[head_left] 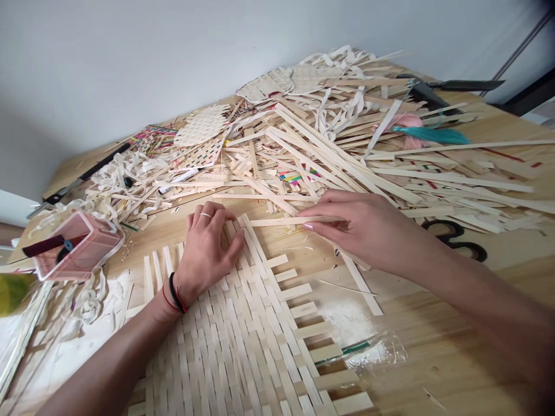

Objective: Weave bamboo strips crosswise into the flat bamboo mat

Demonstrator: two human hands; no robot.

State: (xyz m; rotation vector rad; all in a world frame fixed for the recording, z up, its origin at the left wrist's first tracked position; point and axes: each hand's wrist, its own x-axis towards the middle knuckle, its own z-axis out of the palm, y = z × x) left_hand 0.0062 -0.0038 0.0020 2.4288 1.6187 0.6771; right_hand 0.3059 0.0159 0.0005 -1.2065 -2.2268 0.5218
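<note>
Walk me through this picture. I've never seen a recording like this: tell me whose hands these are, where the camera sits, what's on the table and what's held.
There is no machine here. A person works with two bare hands, and the one camera sits on that person's head, looking forward and down, so the arms enter from the bottom edge. The left hand lies on a woven mat of pale flat strips, pressing near its far edge. The right hand pinches a thin strip just beyond that edge. Behind them the wooden table carries a pile of loose strips, small woven pieces, a pink box at the left and black scissors at the right.
</note>
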